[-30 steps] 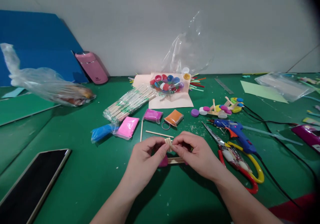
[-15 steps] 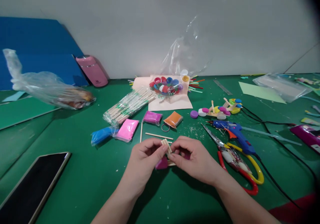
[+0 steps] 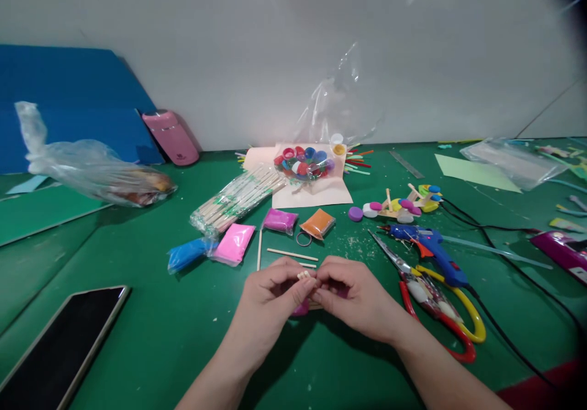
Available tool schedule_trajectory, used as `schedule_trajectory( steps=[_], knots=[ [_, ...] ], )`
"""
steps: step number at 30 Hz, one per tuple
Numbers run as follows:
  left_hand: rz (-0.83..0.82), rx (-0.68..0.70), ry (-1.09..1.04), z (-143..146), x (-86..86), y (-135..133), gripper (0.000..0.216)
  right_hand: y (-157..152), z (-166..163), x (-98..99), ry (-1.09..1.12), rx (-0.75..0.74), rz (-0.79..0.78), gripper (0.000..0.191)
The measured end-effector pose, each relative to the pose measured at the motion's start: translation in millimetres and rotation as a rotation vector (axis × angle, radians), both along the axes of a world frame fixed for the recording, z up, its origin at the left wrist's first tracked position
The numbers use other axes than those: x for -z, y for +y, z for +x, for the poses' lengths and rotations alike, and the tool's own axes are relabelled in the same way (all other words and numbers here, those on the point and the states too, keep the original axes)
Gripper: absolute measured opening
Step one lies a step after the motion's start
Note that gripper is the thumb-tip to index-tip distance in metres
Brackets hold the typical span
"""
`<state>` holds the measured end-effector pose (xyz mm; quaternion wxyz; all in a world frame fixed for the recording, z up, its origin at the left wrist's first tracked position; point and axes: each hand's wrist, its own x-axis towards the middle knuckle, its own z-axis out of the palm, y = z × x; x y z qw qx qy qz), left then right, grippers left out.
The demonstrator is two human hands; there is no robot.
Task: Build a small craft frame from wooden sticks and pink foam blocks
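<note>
My left hand (image 3: pixel 270 297) and my right hand (image 3: pixel 355 297) meet over the green mat (image 3: pixel 151 312), fingers pinched together on a small bundle of short wooden sticks (image 3: pixel 303 274). Only the stick ends show between the fingertips. A pink clay piece (image 3: pixel 301 307) and more sticks lie just under the hands, partly hidden. Two loose sticks (image 3: pixel 291 254) lie just beyond the hands.
Red and yellow scissors (image 3: pixel 440 309) and a blue glue gun (image 3: pixel 431 245) with its black cord lie right of my hands. Clay packets (image 3: pixel 235 244), a bag of sticks (image 3: pixel 236 197), bottle caps (image 3: pixel 305 159) and a cap model (image 3: pixel 398 205) lie beyond. A phone (image 3: pixel 59 343) is at the near left.
The bundle of sticks has been turned and drawn deeper between my fingers, so less of it shows. Both hands stayed close together; the view tilted slightly.
</note>
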<state>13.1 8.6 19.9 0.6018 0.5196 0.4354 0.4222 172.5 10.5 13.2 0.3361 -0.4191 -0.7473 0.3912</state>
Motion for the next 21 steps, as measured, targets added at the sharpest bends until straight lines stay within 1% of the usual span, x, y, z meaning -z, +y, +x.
schedule_trajectory(
  steps=[7,12,21],
  knots=[
    [-0.006,0.016,-0.016,-0.7,-1.5,0.1,0.010,-1.2,1.7,2.0,0.003,-0.029,0.031,0.008],
    [-0.009,0.022,-0.003,-1.9,0.0,-0.7,0.011,-1.0,1.0,1.8,0.009,-0.025,0.040,0.013],
    [-0.034,0.011,0.004,0.2,-2.0,-0.7,0.010,-0.6,2.1,1.2,0.001,-0.031,0.045,0.015]
  ],
)
